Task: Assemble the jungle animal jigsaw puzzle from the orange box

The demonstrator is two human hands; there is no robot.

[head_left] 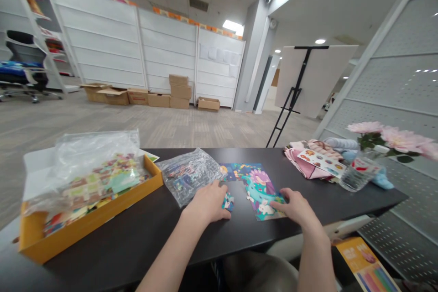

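Note:
A partly joined jigsaw puzzle [260,190] lies flat on the dark table, with a sea-creature picture in blue, teal and purple. Between the thumb and fingers of my left hand [207,203] is a small puzzle piece [228,201] with a white figure on blue, just left of the joined part. My right hand [297,206] rests at the puzzle's right edge, thumb and fingers apart, fingertips touching the picture. Beyond my left hand, a clear plastic bag [191,171] of dark puzzle pieces lies near the puzzle's upper left part.
On the left stands a yellow box [102,216] with bagged pieces. At right are folded cloths [308,169], a sticker sheet [321,163], a clear plastic cup [357,178] and pink flowers [398,137]. An orange package [366,262] sits below the table's right side.

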